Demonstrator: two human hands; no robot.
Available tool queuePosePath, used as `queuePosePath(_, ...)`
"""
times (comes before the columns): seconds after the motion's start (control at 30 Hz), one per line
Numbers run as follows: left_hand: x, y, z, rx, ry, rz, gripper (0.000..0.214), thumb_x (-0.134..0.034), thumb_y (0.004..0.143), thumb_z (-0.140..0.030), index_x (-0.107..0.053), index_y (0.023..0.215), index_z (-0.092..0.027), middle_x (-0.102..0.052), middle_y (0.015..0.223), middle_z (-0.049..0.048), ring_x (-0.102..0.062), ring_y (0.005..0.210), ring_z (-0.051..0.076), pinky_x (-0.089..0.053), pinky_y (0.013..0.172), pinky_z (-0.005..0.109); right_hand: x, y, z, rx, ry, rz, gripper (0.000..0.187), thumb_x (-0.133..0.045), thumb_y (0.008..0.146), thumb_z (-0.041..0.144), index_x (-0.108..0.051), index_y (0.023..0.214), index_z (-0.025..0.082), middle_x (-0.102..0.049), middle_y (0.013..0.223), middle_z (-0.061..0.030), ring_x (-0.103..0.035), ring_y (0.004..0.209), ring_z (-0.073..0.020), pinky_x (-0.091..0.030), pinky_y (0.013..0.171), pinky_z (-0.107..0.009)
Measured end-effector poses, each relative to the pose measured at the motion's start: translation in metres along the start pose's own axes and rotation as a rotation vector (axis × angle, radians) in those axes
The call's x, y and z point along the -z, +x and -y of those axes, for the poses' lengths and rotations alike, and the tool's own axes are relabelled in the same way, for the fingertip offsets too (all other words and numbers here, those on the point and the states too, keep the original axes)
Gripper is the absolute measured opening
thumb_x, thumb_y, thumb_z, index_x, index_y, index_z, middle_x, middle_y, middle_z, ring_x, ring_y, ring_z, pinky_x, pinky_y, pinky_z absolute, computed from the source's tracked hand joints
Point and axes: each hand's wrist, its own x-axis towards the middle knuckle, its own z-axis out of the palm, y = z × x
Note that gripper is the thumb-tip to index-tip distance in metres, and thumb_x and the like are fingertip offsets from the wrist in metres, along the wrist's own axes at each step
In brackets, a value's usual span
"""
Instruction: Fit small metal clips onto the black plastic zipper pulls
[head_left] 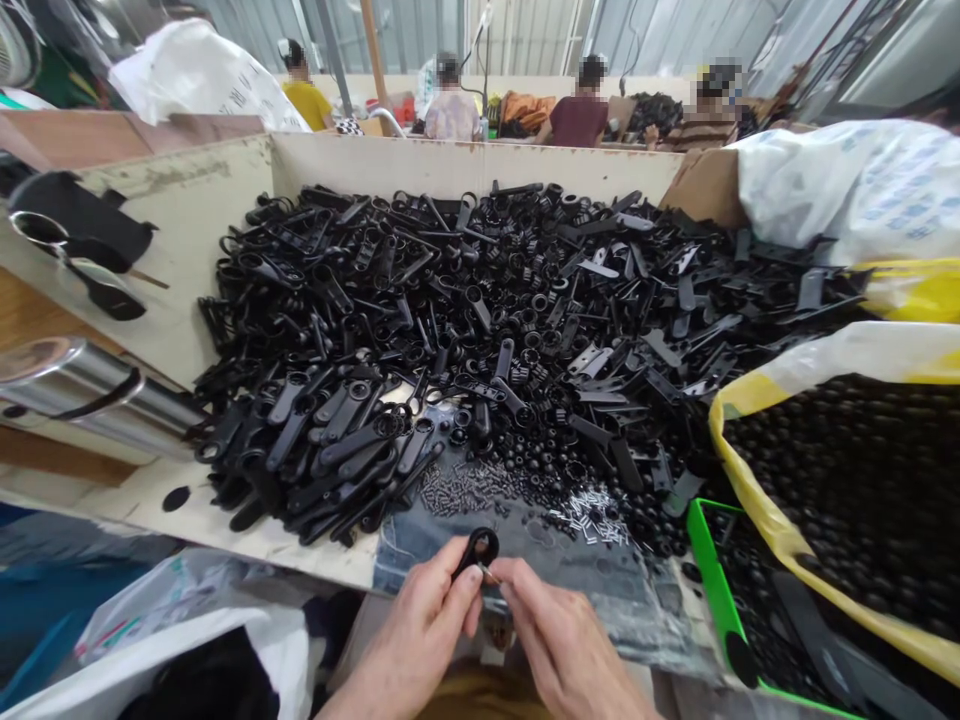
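Observation:
My left hand is closed on a black plastic lever with a ring-shaped end, which sticks up past the thumb and forefinger. Close against it, my right hand pinches with thumb and fingertips just below the ring. Something thin shows at those fingertips, too small to name. Beyond my hands lie a heap of small dark springs or screws and a scatter of shiny metal pins. Stacked black levers lie to the left, and small black balls sit behind the metal pieces.
A large pile of black plastic parts fills the walled bench. On the right stand a yellow-edged bag of black balls and a green tray. A metal cylinder is at left. Several people sit at the back.

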Motion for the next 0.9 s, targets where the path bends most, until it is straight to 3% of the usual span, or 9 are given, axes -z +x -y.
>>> queuePosePath(0.3,-0.007,-0.001,-0.012,-0.055,0.123,-0.108,0.034,-0.052,0.098,-0.051,-0.068,0.090,-0.023,-0.057,0.059,-0.0028,-0.049,0.057,0.016,-0.036,0.057,0.026,-0.002,0.000,-0.001,-0.037,-0.029,-0.010,0.026,-0.031,0.106,0.019,-0.056,0.103,0.025,-0.078,0.090,-0.0035,-0.076,0.076,-0.0182,-0.048,0.067,-0.023)
queuePosePath(0.5,-0.014,0.001,-0.008,-0.001,0.187,-0.097,0.034,-0.042,0.101,-0.050,-0.063,0.095,-0.023,-0.056,0.061,-0.0025,-0.052,0.059,0.018,-0.036,0.057,0.027,-0.004,0.003,0.003,-0.105,-0.089,0.044,0.026,-0.032,0.103,0.016,-0.057,0.100,0.023,-0.074,0.077,-0.0024,-0.068,0.060,-0.0170,-0.038,0.058,-0.025)
queuePosePath(0.63,-0.017,0.003,-0.007,0.008,0.203,-0.148,0.035,-0.038,0.099,-0.051,-0.059,0.092,-0.024,-0.054,0.060,-0.0028,-0.054,0.058,0.019,-0.037,0.057,0.028,-0.010,0.006,0.004,-0.176,-0.138,0.082,0.026,-0.032,0.101,0.014,-0.056,0.097,0.022,-0.072,0.075,-0.0039,-0.068,0.061,-0.0187,-0.035,0.058,-0.027)
queuePosePath(0.9,-0.017,0.001,-0.007,-0.075,0.317,-0.230,0.033,-0.039,0.100,-0.049,-0.061,0.090,-0.026,-0.063,0.059,-0.0006,-0.060,0.053,0.020,-0.041,0.050,0.027,-0.016,0.007,0.009,-0.280,-0.116,0.087,0.025,-0.032,0.104,0.017,-0.055,0.095,0.023,-0.071,0.072,-0.0030,-0.065,0.058,-0.0177,-0.031,0.057,-0.027)
